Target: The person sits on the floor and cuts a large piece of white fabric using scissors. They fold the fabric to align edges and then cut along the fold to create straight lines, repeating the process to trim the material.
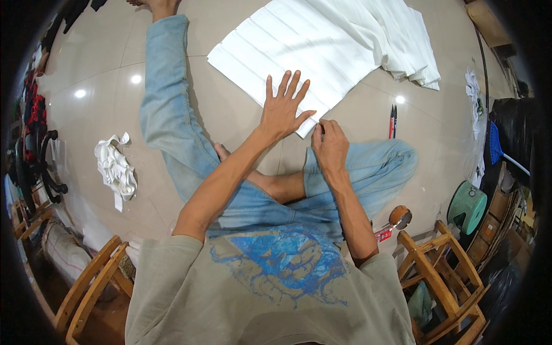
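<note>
A long piece of white fabric [287, 43] lies on the tiled floor before me, with parallel creases or pleats across it and a bunched part toward the far right. My left hand [280, 109] rests flat on its near corner, fingers spread and thumb out to the right. Just right of that, my right hand [332, 144] pinches the fabric's near edge between thumb and curled fingers. Two slim pens or markers [393, 122], one partly red, lie on the floor beside my right knee.
My legs in blue jeans [172, 98] border the fabric, the left one stretched forward. Left of it lies a heap of white cloth strips [116, 167]. Wooden frames [95, 287] stand at both sides. A teal plastic object [467, 207] and a blue-headed tool [495, 142] are at right.
</note>
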### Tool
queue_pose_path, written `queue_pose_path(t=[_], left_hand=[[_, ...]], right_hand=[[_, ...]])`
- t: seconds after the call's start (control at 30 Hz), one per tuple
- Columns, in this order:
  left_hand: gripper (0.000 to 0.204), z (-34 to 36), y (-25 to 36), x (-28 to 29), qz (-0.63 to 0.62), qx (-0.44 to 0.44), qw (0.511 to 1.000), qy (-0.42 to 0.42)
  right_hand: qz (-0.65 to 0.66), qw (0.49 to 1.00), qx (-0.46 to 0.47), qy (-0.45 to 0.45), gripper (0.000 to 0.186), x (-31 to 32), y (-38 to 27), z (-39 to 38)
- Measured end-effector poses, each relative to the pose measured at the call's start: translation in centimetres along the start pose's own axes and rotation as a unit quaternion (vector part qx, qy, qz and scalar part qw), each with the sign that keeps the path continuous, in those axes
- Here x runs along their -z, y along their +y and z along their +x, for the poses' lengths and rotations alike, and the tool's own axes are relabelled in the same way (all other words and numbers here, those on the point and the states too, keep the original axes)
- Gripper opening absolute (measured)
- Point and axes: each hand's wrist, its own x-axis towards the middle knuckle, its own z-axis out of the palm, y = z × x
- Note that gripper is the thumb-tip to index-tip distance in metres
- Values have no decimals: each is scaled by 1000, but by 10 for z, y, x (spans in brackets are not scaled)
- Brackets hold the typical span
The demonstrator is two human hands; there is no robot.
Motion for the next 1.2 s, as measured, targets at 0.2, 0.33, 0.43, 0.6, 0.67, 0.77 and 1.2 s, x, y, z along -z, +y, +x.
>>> queue_pose_path(t=[0.2,0.33,0.43,0.6,0.67,0.77,1.2], left_hand=[[79,0,0,-2,-5,2,1000,6],[80,0,-1,-4,-6,1,1000,4],[80,-1,-2,-6,-7,-2,1000,16],[80,-1,-1,-5,-6,1,1000,6],[80,-1,-3,-5,-1,1,1000,5],[79,-1,-2,-5,-1,4,1000,3],[76,10,-9,-7,5,56,998,29]], right_hand=[[24,1000,-5,9,16,2,2,-2],[50,998,-31,16,16,4,3,-6],[70,996,-49,15,17,7,3,-7],[118,989,-84,12,17,10,5,-12],[120,988,-98,5,17,10,7,-14],[120,986,-112,-9,18,15,5,-10],[739,597,-312,8,24,9,9,-9]])
